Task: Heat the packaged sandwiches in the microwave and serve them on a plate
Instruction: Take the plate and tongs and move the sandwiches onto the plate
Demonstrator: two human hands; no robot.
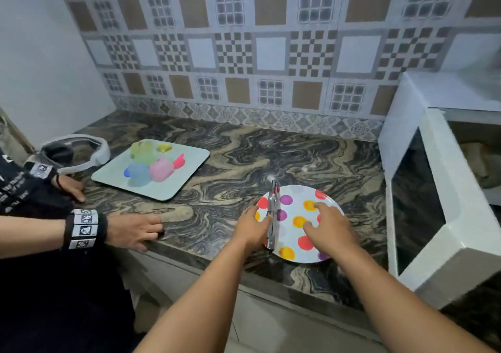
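Left hand (253, 226): grip loose, fingers spread, fingertips touching the metal tongs (273, 216) that lie across the left part of the polka-dot plate (295, 233); right hand (329, 226): grip apart, fingers splayed flat on the plate, clamped on nothing. Plate sits on the marbled desk (230, 149), just beside the open microwave (433, 190) at right, something brownish and blurred inside. Farther left, a tray (189, 160) with coloured cups; a second person's hands rest on the desk edge.

Home kitchen: marble counter (230, 149), patterned tile backsplash (244, 41), microwave (433, 190).
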